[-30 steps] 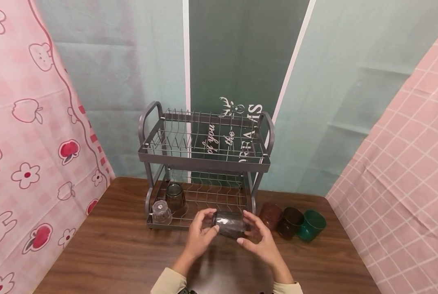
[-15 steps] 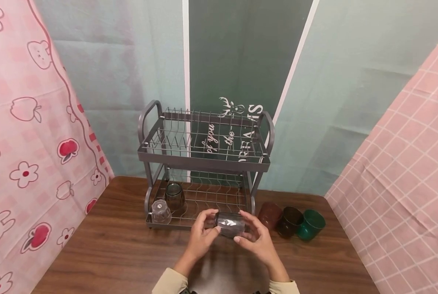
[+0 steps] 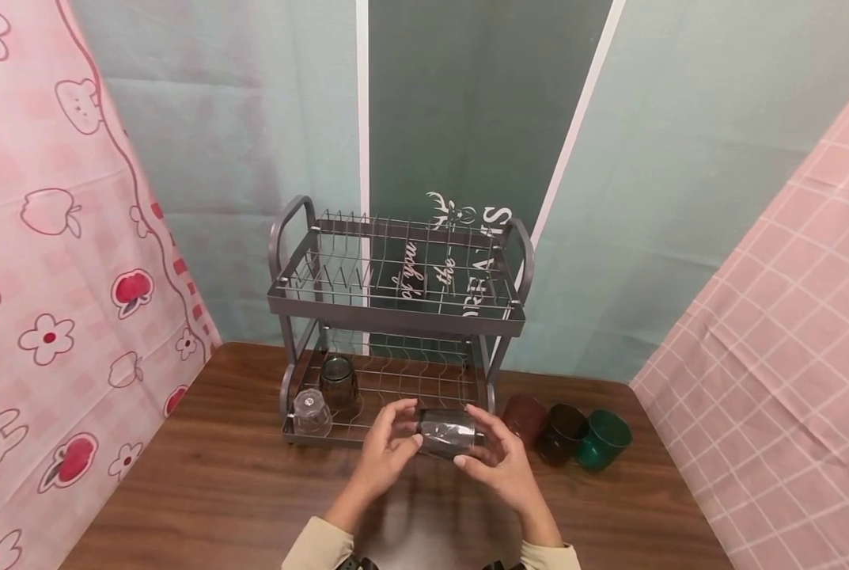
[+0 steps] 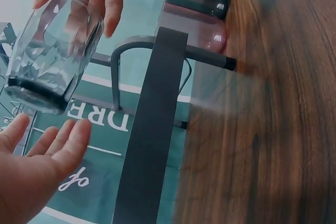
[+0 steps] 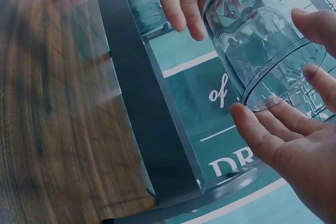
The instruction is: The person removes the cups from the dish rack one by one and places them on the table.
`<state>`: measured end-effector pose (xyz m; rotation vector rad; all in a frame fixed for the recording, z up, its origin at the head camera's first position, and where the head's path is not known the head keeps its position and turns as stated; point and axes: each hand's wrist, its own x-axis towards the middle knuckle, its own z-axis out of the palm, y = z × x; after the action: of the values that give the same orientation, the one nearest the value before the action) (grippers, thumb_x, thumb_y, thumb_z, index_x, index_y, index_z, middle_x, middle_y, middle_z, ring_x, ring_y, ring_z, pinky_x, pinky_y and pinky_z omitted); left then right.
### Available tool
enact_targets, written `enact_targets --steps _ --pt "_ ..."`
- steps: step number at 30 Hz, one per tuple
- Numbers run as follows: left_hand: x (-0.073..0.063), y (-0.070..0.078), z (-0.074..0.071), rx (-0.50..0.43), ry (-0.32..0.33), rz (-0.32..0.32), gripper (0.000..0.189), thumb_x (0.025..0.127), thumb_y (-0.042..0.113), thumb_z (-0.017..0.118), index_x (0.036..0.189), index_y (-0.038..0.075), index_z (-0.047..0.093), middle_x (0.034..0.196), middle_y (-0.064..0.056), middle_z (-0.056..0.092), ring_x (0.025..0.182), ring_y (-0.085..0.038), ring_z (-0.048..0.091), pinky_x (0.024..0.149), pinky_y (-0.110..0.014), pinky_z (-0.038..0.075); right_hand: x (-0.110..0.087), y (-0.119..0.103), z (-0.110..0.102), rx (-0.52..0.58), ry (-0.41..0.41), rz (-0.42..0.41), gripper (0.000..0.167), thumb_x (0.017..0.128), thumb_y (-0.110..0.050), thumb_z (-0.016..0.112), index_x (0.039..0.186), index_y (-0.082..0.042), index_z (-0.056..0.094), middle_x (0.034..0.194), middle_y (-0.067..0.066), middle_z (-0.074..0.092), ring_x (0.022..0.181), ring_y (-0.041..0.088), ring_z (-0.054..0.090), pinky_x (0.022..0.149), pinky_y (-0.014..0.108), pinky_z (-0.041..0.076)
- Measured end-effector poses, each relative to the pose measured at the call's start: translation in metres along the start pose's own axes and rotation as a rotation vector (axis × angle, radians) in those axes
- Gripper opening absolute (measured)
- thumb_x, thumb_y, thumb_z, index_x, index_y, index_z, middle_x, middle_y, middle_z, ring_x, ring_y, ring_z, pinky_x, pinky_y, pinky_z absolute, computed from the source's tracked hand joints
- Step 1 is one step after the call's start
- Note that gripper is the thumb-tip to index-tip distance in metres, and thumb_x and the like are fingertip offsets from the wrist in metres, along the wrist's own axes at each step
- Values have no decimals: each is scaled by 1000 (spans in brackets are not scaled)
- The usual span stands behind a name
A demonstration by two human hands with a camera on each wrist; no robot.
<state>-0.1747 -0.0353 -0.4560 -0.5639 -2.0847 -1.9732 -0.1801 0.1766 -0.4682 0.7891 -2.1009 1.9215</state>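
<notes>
The right hand (image 3: 501,465) curls thumb and fingers round the rim end of the grey glass (image 3: 447,435), held on its side at lower centre of the frame. The left hand (image 3: 387,455) cups near its base end; whether those fingers grip cannot be told. The glass is probably light, rigid, slippery and breakable; its faceted wall seems the safest hold. Just behind stands the rack (image 3: 396,318), two glasses (image 3: 312,416) at its lower left; three cups (image 3: 604,440) stand on the table (image 3: 182,507) at lower right.
</notes>
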Motion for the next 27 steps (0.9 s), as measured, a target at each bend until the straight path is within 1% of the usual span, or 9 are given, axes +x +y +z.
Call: enact_targets --steps 3,5,7,8,10,13,17,22,27 --pt "-2 -12 -5 160 1 19 47 81 7 65 127 9 51 118 -12 50 102 -31 53 72 -35 50 0 -10 -1 -56 6 -11 67 70 14 72 131 8 45 123 25 51 107 19 55 74 39 51" --pt "-3 -18 -9 273 0 25 49 81 16 68 127 18 52 118 -2 50 103 -26 52 73 -35 49 1 -21 -2 -113 18 -2 66 69 13 74 129 8 46 119 25 53 103 23 57 72 43 51" --pt "-5 -18 -15 341 -4 21 49 80 20 69 126 22 52 117 3 49 104 -23 52 74 -34 47 2 -33 -3 -162 29 13 65 69 12 75 128 8 48 116 24 54 100 25 57 71 46 51" --pt "-6 -17 -17 366 -6 22 49 80 21 70 126 22 52 117 4 49 104 -22 52 75 -34 47 2 -38 -4 -188 35 20 65 68 11 76 127 8 48 115 24 54 99 26 57 70 47 50" --pt "-7 -17 -22 413 -6 40 49 79 21 71 125 21 54 119 4 49 107 -21 51 82 -38 44 1 -43 -6 -228 49 32 65 67 10 77 126 6 50 114 22 54 97 30 57 70 47 51" --pt "-7 -17 -27 485 -11 49 47 79 21 71 123 18 55 119 3 49 109 -21 50 84 -44 42 0 -49 -11 -278 62 37 65 66 9 78 126 4 52 113 21 54 96 30 57 69 46 51" --pt "-6 -15 -35 566 -22 67 45 79 21 71 122 17 57 119 0 49 109 -23 51 82 -45 44 -2 -57 -17 -366 65 55 65 66 6 80 125 0 54 114 19 54 97 32 55 71 46 51" --pt "-6 -13 -44 643 -23 64 44 79 20 72 120 18 59 117 1 49 107 -19 52 83 -43 44 -8 -65 -25 -470 61 79 64 66 3 80 125 -1 55 115 18 54 97 31 54 69 38 51" --pt "-5 -12 -51 698 -1 78 41 78 19 73 117 17 61 115 0 50 104 -19 53 79 -42 45 -13 -61 -35 -517 77 100 65 65 2 81 125 -2 56 113 16 54 95 30 54 67 36 51"
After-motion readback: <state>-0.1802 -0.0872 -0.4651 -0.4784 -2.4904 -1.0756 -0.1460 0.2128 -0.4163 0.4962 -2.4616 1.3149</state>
